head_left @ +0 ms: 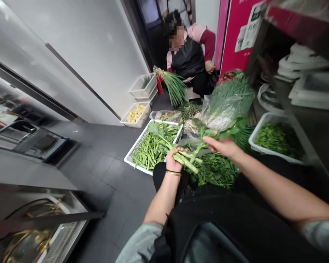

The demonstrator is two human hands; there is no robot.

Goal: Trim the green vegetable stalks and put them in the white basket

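My left hand is closed round a few thick green vegetable stems, their cut ends pointing right. My right hand pinches a leafy green stalk, whose lower end crosses the stems in my left hand. Its leaves stick out above my right fingers. Beyond my left hand, a white perforated basket holds trimmed green stems. Below my hands lies a heap of loose green leaves, partly hidden by my right arm and lap.
A co-worker sits opposite, holding a bunch of long green onions. Bagged greens lie between us. A basket of peeled potatoes stands by the wall; a white tub of leaves is right. Metal racks flank both sides.
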